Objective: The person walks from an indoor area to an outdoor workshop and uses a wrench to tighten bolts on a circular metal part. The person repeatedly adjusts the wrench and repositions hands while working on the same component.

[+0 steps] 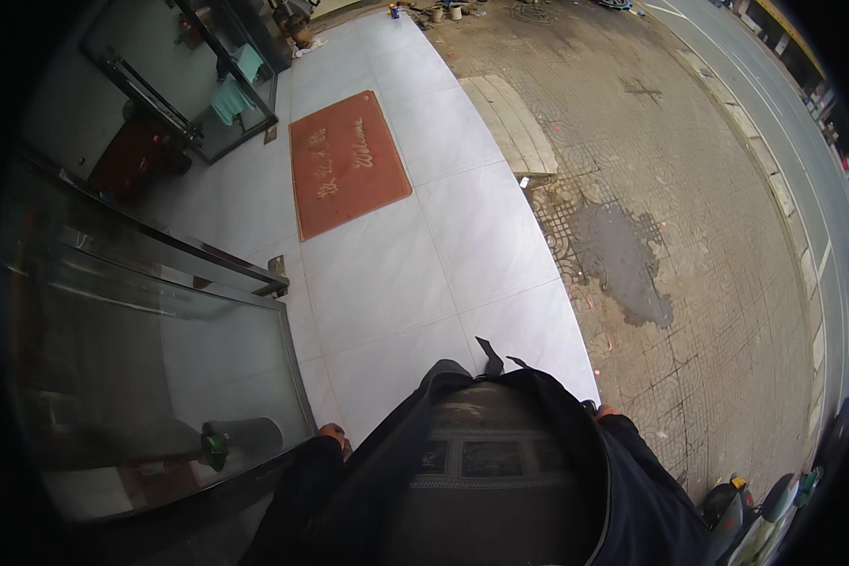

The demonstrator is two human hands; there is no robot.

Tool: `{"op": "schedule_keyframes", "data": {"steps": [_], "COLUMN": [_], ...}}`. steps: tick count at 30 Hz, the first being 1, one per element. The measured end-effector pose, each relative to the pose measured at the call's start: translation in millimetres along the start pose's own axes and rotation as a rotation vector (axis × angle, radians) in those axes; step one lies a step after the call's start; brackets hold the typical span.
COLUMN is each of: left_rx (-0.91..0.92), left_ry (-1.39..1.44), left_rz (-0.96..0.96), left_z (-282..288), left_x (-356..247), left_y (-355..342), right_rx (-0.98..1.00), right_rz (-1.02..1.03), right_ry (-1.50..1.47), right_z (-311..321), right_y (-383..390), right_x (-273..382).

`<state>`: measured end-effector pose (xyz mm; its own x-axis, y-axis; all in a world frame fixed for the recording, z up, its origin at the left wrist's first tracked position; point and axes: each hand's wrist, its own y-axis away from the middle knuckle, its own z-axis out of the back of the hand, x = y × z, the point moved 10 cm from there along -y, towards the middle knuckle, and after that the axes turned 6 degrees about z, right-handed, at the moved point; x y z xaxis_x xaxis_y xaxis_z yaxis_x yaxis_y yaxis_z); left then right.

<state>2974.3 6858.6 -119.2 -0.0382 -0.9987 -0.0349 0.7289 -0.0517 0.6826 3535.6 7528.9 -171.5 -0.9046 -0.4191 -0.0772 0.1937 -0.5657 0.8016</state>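
Glass door [151, 377]: standing at about eight o'clock from the person, its dark frame running beside the left hand.
Left hand [331, 435]: only the knuckles are showing past a dark sleeve; it is hanging just beside the door's lower edge, and I cannot tell whether it is clenched or loose.
Right hand [606, 412]: a sliver is peeking out at four o'clock; its grip cannot be told, and it is touching nothing visible.
Jacket [500, 462]: hanging open over the body, hiding most of both arms.
Doormat [347, 162]: lying red on the white tiles [424, 283] at twelve o'clock, well apart.
Progress: probably nothing is being handled yet; the door is seemingly untouched.
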Motion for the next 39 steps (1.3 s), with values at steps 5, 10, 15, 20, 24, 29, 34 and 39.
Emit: {"op": "schedule_keyframes", "data": {"steps": [5, 10, 15, 20, 24, 29, 34, 39], "left_rx": [0.225, 0.320, 0.274, 0.153, 0.071, 0.162, 0.196, 0.252], "left_ry": [0.307, 0.423, 0.653, 0.587, 0.670, 0.583, 0.419, 0.536], "left_rz": [0.246, 0.347, 0.154, -0.081, 0.049, 0.281, 0.250, 0.435], "left_z": [-25, 52, 271, 532, 640, 627, 605, 710], "left_x": [-55, -200, -446, -656, -713, -695, -707, -788], "left_y": [-47, -191, -387, -548, -653, -729, -791, -932], "right_rx": [-0.400, -0.373, -0.216, 0.140, 0.231, 0.314, -0.311, -0.402], "right_rz": [0.236, 0.365, 0.259, 0.101, 0.084, 0.063, 0.385, 0.515], "right_ry": [-0.314, -0.627, -0.104, -0.090, -0.005, 0.286, 0.083, -0.369], "right_z": [356, 543, 575, 597, 696, 921, 1281, 1495], "right_y": [-179, -287, -354, -451, -558, -703, -828, -886], "right_x": [174, 308, 348, 353, 400, 546, 847, 1093]}}
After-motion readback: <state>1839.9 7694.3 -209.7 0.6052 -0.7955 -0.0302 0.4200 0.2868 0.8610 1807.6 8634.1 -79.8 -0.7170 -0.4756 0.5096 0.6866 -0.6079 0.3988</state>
